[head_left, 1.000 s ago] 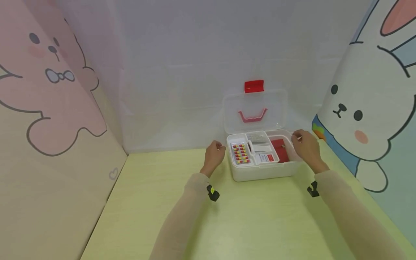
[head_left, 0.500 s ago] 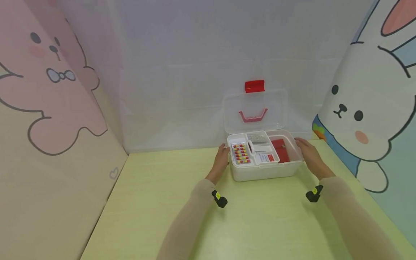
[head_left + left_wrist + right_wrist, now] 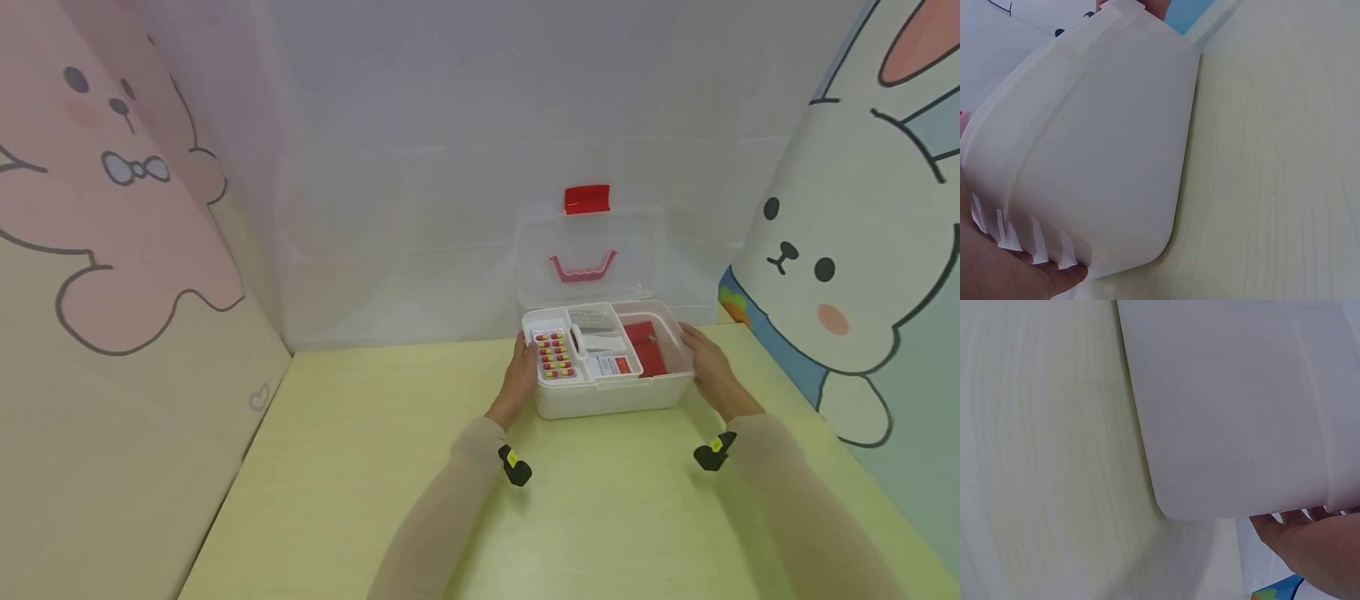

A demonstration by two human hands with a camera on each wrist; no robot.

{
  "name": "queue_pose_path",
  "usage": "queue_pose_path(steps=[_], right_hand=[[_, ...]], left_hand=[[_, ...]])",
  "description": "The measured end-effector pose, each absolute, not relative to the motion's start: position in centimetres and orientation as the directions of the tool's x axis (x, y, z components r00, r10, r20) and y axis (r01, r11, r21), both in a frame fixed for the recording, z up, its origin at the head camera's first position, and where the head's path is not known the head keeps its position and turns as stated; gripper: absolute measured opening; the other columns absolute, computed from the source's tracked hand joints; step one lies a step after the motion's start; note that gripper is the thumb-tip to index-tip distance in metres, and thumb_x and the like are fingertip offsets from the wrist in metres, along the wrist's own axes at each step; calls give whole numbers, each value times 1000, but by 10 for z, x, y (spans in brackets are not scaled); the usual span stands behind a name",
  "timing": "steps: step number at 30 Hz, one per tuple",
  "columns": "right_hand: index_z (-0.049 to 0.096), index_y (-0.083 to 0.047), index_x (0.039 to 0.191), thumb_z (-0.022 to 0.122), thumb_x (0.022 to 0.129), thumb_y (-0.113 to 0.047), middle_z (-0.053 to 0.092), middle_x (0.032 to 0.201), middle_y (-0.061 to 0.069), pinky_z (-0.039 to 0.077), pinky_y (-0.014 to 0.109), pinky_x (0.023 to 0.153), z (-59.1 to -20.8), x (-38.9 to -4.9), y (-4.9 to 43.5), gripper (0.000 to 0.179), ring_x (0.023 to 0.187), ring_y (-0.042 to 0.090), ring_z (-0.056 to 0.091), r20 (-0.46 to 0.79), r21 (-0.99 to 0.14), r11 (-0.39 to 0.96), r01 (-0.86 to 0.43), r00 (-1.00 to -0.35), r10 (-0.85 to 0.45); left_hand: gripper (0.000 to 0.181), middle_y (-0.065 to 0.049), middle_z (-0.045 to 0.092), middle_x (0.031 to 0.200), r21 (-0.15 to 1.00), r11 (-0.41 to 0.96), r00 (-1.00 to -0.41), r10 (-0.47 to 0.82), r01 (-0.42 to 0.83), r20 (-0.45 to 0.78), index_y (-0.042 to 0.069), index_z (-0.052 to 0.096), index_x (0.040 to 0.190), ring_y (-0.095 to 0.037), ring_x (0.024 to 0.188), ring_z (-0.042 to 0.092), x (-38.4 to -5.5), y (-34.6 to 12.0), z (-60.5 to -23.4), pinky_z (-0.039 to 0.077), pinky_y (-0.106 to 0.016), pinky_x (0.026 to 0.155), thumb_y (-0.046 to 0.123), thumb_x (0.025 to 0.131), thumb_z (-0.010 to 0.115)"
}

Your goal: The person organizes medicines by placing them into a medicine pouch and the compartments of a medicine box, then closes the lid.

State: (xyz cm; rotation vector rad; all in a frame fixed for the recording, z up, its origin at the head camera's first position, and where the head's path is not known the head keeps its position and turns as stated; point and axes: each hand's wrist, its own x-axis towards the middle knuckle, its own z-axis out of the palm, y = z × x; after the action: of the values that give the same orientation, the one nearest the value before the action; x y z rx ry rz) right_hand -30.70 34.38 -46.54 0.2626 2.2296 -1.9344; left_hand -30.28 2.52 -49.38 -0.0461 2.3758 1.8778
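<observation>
A white plastic medicine box point(image 3: 615, 402) stands on the table with its clear lid point(image 3: 637, 250) tipped up at the back. My left hand point(image 3: 517, 377) holds the box's left end. In the left wrist view, the left fingers point(image 3: 1054, 275) lie against the end wall below the rim. At the opposite end my right hand point(image 3: 712, 375) grips the side, its fingers point(image 3: 1272, 528) partly hidden behind the wall in the right wrist view. A white tray point(image 3: 622, 321) inside carries a blister pack of red and yellow capsules point(image 3: 553, 354). Beside the tray lies a red pouch point(image 3: 647, 348).
The lid has a pink handle point(image 3: 583, 273) and a red latch point(image 3: 587, 199). Close behind it hangs a white backdrop point(image 3: 405, 208). Cartoon-printed panels flank the pale yellow table point(image 3: 360, 467), a rabbit panel point(image 3: 825, 308) at right and a pink bear panel point(image 3: 142, 225) at left.
Both hands have come down and inward from beside the upper rim onto the ends of the medicine box. The box and its raised lid stand where they were.
</observation>
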Motion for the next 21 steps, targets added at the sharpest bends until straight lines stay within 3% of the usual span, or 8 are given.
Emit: queue_pose_path(steps=[15,21], right_hand=[[8,-13,158,22,107,-41,8,165,15,19,52,121,-467,-301,321,59,146,37,19,-189,-955,223,196,-980,54],[10,-13,158,21,107,-40,13,164,18,29,46,114,-468,-297,309,59,140,36,28,-173,-951,251,180,-984,49]], left_hand=[[65,-4,18,165,958,275,-994,50,-82,-100,20,6,159,-28,152,20,-297,3,-492,18,-50,122,50,105,24],[64,-5,20,165,952,299,-996,45,-66,-83,18,7,159,-29,151,20,-294,-11,-492,18,-49,122,49,105,23]])
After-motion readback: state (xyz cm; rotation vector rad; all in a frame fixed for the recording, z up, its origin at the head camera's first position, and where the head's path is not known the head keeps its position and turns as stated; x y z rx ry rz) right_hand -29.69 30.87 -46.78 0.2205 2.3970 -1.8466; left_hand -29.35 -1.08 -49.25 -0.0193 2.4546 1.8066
